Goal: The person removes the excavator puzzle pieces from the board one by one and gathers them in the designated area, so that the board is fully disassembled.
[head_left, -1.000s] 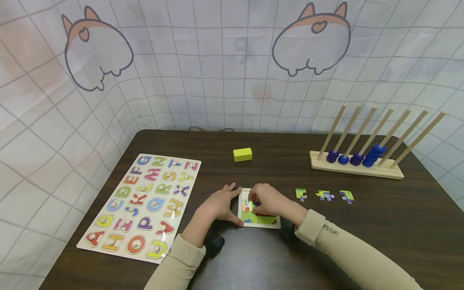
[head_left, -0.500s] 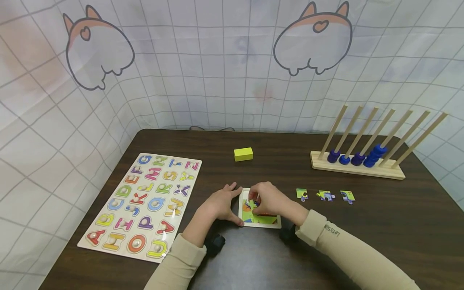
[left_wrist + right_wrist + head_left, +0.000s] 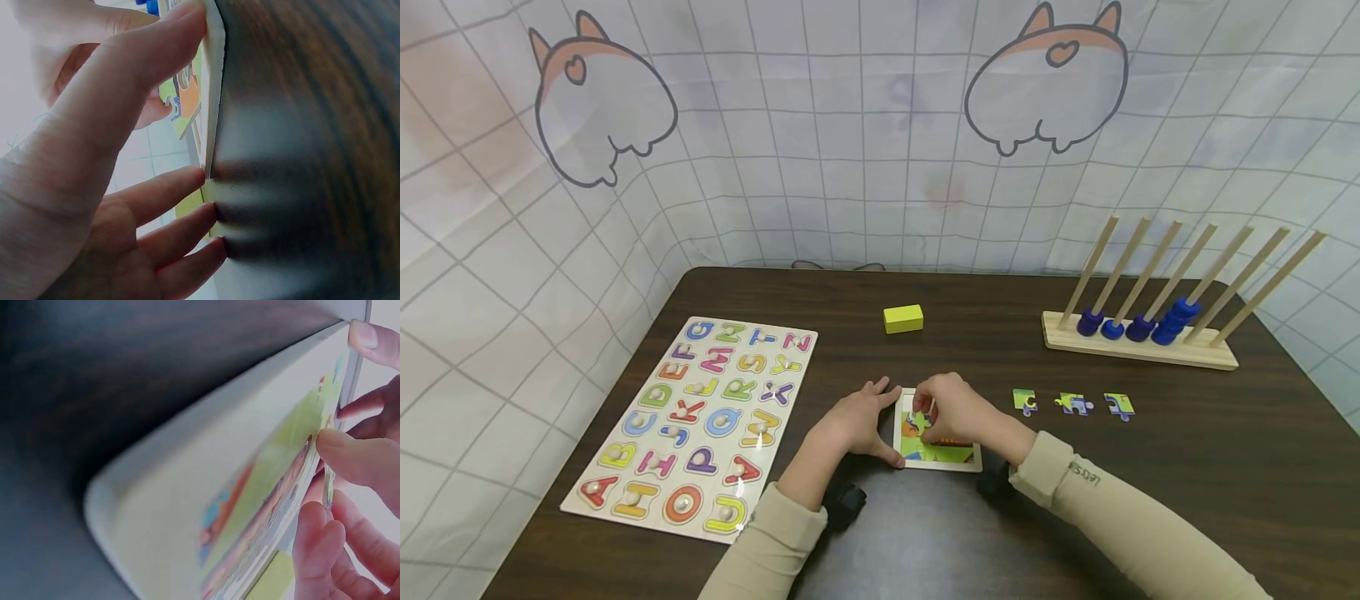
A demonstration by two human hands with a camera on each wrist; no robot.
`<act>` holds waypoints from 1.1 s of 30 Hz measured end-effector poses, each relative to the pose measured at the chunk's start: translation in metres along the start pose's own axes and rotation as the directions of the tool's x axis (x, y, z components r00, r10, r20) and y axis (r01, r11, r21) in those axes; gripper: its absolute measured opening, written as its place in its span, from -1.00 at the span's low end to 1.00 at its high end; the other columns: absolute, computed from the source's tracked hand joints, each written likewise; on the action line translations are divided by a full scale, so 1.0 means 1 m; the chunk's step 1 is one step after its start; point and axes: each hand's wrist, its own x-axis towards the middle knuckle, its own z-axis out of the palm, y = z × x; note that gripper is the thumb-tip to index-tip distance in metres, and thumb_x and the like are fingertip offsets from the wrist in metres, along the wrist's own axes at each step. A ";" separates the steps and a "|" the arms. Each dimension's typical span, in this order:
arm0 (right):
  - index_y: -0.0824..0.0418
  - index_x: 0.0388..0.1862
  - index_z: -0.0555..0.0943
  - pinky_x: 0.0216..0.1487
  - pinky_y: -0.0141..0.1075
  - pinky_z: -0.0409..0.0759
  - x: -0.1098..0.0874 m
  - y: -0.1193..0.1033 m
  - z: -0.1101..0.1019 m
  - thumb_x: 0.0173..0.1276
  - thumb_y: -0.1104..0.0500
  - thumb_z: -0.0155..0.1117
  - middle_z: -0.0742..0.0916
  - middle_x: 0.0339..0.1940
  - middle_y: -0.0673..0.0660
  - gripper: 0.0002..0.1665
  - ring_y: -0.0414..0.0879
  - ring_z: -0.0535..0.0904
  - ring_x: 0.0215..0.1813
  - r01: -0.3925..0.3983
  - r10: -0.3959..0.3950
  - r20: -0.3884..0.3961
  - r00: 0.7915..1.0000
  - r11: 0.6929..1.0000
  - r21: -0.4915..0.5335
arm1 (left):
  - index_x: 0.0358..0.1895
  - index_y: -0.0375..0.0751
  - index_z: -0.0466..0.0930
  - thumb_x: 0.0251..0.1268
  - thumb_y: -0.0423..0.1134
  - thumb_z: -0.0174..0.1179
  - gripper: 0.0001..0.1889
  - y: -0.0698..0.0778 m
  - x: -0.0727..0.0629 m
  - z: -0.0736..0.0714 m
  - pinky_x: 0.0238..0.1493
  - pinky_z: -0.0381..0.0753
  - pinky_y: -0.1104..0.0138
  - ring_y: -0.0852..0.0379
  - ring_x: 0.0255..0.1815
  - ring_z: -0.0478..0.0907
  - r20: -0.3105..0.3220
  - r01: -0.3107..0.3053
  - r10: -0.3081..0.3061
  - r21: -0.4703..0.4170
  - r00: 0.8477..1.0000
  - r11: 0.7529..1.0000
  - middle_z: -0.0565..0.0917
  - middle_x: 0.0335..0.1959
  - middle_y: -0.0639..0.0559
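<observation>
At the centre of the dark wood-grain table lies a small square picture puzzle in a pale frame, partly filled with green, orange and blue artwork. Over its middle, a thin green jigsaw piece is pinched between the thumb and fingers of the right hand, held tilted; whether any edge is seated cannot be told. The left hand spans the frame's 9 o'clock side with straight, spread fingers, thumb touching the 8 o'clock corner. The step in hand appears to be fitting this piece; the next move would call for matching its tabs to the neighbouring notches and pressing it flat while the left hand steadies the frame.

Toward 3 o'clock, three loose green-and-purple jigsaw pieces lie in a row, well apart from the frame. Farther out are a yellow rectangular block between 11 and 12, a pale wooden peg rack with blue and purple beads at 2, and a white alphabet board with colourful knobbed letters at 9.
</observation>
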 end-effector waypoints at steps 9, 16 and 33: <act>0.24 -0.39 0.60 -0.43 -0.39 0.55 -0.003 0.005 -0.002 -0.14 0.29 0.53 0.60 -0.45 0.04 -0.69 -0.20 0.50 -0.48 0.025 -0.025 -0.019 1.000 1.000 0.018 | 0.38 -0.08 0.18 -0.31 0.07 0.50 0.04 0.000 0.000 0.000 0.28 0.14 -0.01 -0.08 0.41 -0.01 0.002 0.003 -0.003 0.004 1.000 1.000 0.08 0.43 -0.06; 0.25 -0.36 0.62 -0.49 -0.43 0.52 -0.011 0.012 -0.005 -0.13 0.27 0.53 0.61 -0.45 0.04 -0.68 -0.20 0.49 -0.51 0.029 -0.028 -0.048 0.998 0.999 0.034 | 0.37 -0.11 0.20 -0.32 0.06 0.50 0.04 0.000 0.000 0.000 0.28 0.14 -0.01 -0.09 0.41 0.00 -0.010 -0.006 0.006 0.013 1.000 1.000 0.09 0.42 -0.08; 0.32 -0.32 0.64 -0.50 -0.41 0.49 -0.044 0.030 -0.029 -0.11 0.28 0.50 0.62 -0.48 0.05 -0.68 -0.21 0.46 -0.51 0.062 -0.060 -0.153 0.986 0.998 0.008 | 0.38 -0.10 0.18 -0.33 0.06 0.51 0.06 0.000 0.000 0.001 0.29 0.12 0.00 -0.08 0.42 -0.02 -0.012 0.001 -0.001 0.008 1.000 1.000 0.07 0.43 -0.07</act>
